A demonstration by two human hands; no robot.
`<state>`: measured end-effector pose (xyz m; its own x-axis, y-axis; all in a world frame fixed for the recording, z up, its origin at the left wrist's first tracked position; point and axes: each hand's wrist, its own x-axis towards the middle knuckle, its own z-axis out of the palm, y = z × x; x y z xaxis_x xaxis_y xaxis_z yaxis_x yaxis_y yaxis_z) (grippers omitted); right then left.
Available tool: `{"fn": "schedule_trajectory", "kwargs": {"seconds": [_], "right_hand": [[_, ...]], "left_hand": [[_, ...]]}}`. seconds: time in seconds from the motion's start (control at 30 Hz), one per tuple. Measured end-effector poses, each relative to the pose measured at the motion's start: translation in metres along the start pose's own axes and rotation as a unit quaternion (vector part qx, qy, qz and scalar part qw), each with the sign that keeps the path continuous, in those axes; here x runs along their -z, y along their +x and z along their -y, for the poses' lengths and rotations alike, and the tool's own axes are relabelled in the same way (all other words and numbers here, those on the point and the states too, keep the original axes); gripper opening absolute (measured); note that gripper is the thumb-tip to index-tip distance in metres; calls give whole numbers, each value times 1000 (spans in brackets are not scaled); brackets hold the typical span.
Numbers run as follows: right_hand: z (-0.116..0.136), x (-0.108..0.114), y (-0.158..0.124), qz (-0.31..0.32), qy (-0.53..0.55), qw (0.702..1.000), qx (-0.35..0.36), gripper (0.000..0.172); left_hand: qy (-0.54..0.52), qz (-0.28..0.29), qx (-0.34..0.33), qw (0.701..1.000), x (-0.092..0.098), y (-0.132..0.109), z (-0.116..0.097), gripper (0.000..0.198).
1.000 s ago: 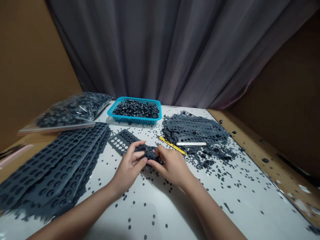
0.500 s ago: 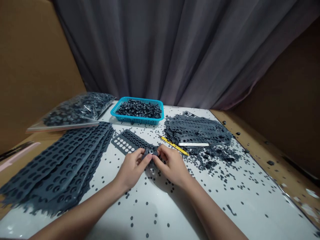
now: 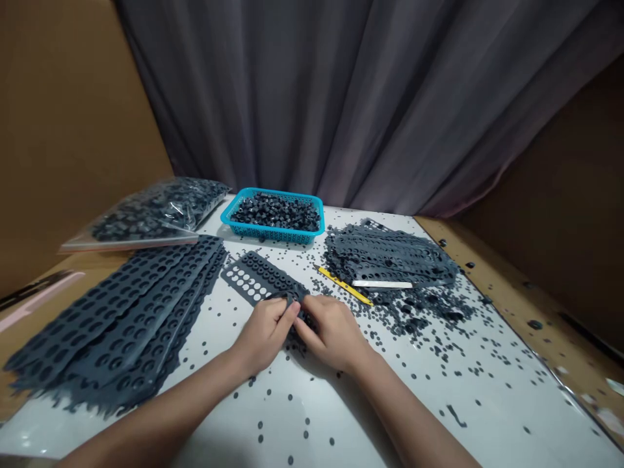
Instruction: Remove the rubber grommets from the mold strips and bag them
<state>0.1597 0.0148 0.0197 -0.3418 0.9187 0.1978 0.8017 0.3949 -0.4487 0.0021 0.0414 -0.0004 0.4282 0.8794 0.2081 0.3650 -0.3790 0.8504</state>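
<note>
A dark grey rubber sheet point(image 3: 266, 274) with rows of moulded round parts lies slantwise in front of me; one stretch of it shows white through punched-out holes. My left hand point(image 3: 267, 327) is closed on the sheet's near end, thumb on top. Close beside it, my right hand point(image 3: 330, 328) also grips that end, its fingers bent around the edge. Between the fingertips the sheet is bunched up, and the exact spot they pinch is hidden. Small dark discs lie scattered under and around both hands.
A blue basket point(image 3: 273, 231) full of small dark parts stands at the back. Left are a filled clear bag point(image 3: 160, 211) and stacked moulded sheets point(image 3: 121, 318). Right are a pile of punched sheets point(image 3: 390, 253), a yellow craft knife point(image 3: 344, 285), a white strip point(image 3: 383, 284) and loose scraps.
My fingers have shifted on the sheet's near end: the round part that showed between my thumbs is now covered. The whole view has moved slightly.
</note>
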Motion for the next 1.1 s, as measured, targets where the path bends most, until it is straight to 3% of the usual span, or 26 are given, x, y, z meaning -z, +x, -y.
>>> {"fn": "schedule_trajectory", "kwargs": {"seconds": [0.1,0.2,0.27,0.4,0.5,0.57,0.63,0.77,0.87,0.97,1.1], "right_hand": [[0,-2,0,35,100,994,2,22],[-4,-6,1,58,278,959,-11,26],[-5,-12,2,53,409,910,-40,31],[-4,-23,7,16,626,770,-118,35],[-3,-22,12,-37,676,725,-126,35],[-6,-17,14,-85,664,734,-112,33],[-10,-10,14,-112,619,771,-98,31],[-12,4,7,-138,423,893,-72,30],[-5,10,1,-73,239,968,-25,22],[4,10,-2,8,115,993,31,17],[6,8,-2,30,40,998,39,19]], "left_hand": [[15,56,-48,997,3,3,5,42],[-67,86,-14,994,3,7,9,47],[-180,74,57,979,-2,8,12,49],[-391,14,177,903,-11,8,13,44],[-472,-45,230,850,-8,11,11,39],[-503,-79,249,824,-4,13,10,37],[-495,-85,247,828,-1,12,9,36],[-342,-16,177,923,-6,4,10,43],[-217,9,96,971,-9,-1,8,46],[-151,14,47,987,-8,-3,4,47],[-106,39,10,994,-2,-1,-1,50]]}}
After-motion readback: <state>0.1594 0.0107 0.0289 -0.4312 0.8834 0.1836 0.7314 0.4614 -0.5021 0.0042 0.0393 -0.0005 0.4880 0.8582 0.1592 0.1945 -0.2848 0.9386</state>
